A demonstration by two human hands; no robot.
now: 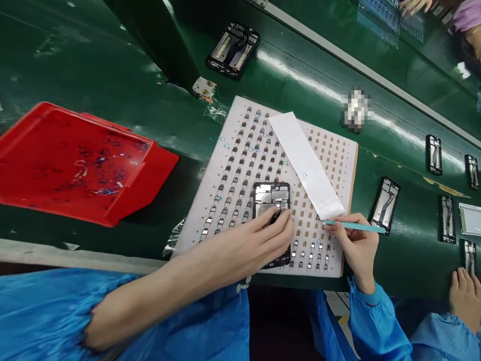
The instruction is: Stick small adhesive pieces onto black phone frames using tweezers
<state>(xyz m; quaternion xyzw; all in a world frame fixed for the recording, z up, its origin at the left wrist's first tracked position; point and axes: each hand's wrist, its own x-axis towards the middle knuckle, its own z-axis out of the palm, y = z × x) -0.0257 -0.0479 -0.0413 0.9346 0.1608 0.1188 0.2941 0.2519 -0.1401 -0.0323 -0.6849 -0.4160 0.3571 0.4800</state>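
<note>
A black phone frame (pixel 271 196) lies on a white perforated tray (pixel 340 150) that holds several small metal parts in rows. My left hand (pixel 263 240) rests on the lower part of the frame, fingers together and pressing on it. My right hand (pixel 356 245) is closed in a pinch on teal tweezers (pixel 355 226), whose tip points left at the tray, just under a white paper strip (pixel 306 165) lying diagonally across it.
A red plastic bin (pixel 75 160) sits at the left on the green belt. Several more phone frames (pixel 385 204) lie on the belt at the right and one (pixel 233 49) at the back. Another person's hand (pixel 466 296) shows at the lower right.
</note>
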